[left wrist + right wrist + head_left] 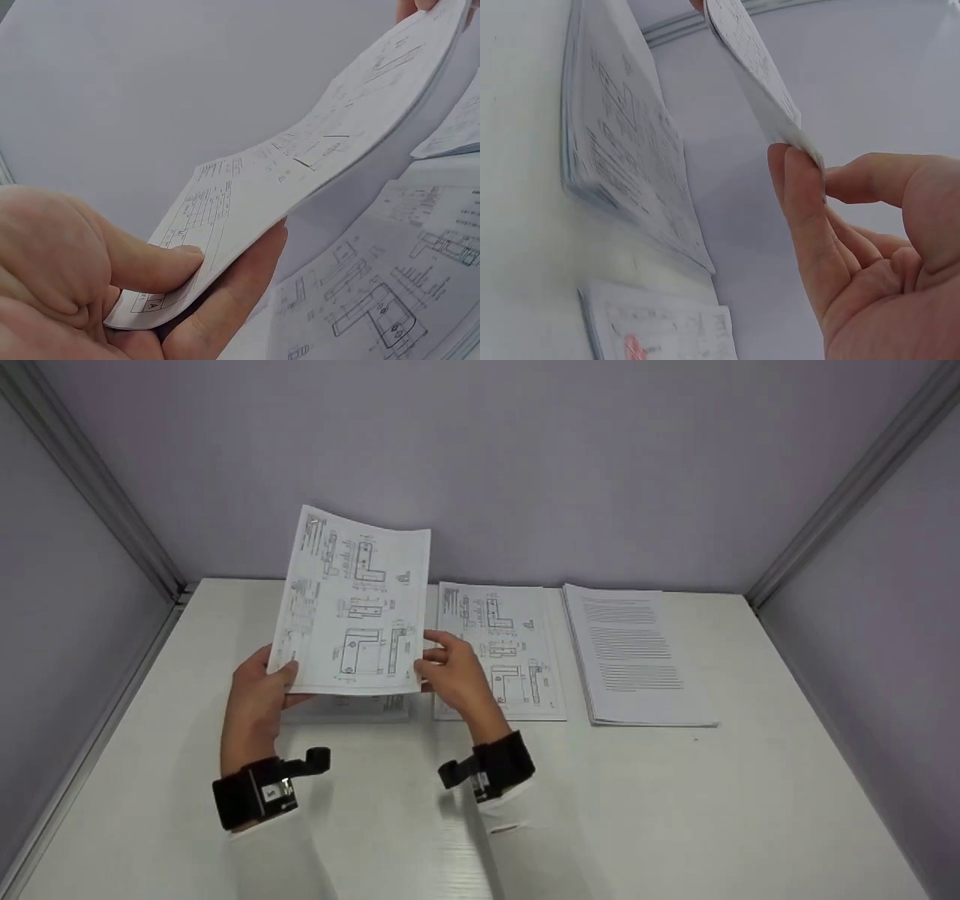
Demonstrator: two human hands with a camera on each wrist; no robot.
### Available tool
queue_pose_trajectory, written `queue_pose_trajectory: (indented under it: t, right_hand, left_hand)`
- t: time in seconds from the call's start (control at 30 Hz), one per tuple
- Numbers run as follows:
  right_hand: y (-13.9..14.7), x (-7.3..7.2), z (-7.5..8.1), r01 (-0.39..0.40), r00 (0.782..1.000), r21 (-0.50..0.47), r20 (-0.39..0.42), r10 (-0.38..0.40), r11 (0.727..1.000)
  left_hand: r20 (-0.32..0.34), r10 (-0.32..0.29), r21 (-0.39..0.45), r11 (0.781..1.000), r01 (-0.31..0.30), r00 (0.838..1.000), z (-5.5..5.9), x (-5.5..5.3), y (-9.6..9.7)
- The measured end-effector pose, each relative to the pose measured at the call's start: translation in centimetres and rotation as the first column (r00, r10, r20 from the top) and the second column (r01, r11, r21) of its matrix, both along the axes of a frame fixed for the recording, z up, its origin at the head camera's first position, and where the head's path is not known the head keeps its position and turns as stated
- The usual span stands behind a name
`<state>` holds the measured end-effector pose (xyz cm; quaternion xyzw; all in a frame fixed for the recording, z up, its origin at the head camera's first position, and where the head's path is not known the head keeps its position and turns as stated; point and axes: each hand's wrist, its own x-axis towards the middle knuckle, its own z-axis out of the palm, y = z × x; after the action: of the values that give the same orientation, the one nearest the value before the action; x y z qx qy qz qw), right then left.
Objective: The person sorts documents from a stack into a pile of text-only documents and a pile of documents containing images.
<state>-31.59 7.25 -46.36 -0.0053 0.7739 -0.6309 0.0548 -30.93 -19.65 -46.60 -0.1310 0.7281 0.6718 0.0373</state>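
Note:
Both hands hold up a thin stack of paper point(352, 607) printed with technical drawings, tilted above the table. At its lower left corner my left hand point(259, 690) pinches it, thumb point(161, 262) on the printed face and fingers point(232, 292) underneath. My right hand point(454, 675) grips the lower right edge between thumb point(870, 178) and fingers point(802, 187). The sheets bow a little between the hands in the left wrist view. Below them, another drawing stack point(375, 300) lies on the table, mostly hidden from the head view.
Right of the held sheets, a second drawing stack point(551, 660) lies on the white table point(637, 810). Beside it is a thicker pile of text pages point(637, 660). Grey-purple panels point(480, 465) wall in the back and sides. Each wrist wears a black strap point(506, 765) with a camera.

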Motion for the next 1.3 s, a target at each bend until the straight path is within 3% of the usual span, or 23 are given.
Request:
queue_pose_trajectory:
  t: [0.17, 0.4, 0.57, 0.83, 1.3]
  right_hand:
    - [-2.7, 0.8, -0.6, -0.038, 0.999, 0.115, 0.018, 0.036, 0.993]
    - [-3.6, 0.9, -1.6, -0.090, 0.994, 0.119, 0.068, 0.082, 0.989]
    - [-3.5, 0.6, -2.5, -0.086, 0.992, 0.143, 0.104, 0.072, 0.986]
    - [-3.2, 0.3, -3.4, -0.105, 0.985, 0.156, 0.153, 0.081, 0.982]
    - [-3.2, 0.1, -3.8, -0.097, 0.978, 0.146, 0.197, 0.067, 0.985]
  left_hand:
    - [0.047, 0.034, -0.040, 0.999, -0.032, 0.998, -0.5, 0.4, -1.2]
    - [0.146, 0.105, -0.077, 0.993, -0.095, 0.984, -1.3, 0.2, -1.4]
    - [0.186, 0.126, -0.093, 0.990, -0.110, 0.974, -2.3, -0.1, -1.3]
    - [0.195, 0.113, -0.109, 0.990, -0.093, 0.974, -3.5, -0.3, -1.3]
    - [0.187, 0.113, -0.164, 0.983, -0.083, 0.976, -3.9, -0.5, -0.9]
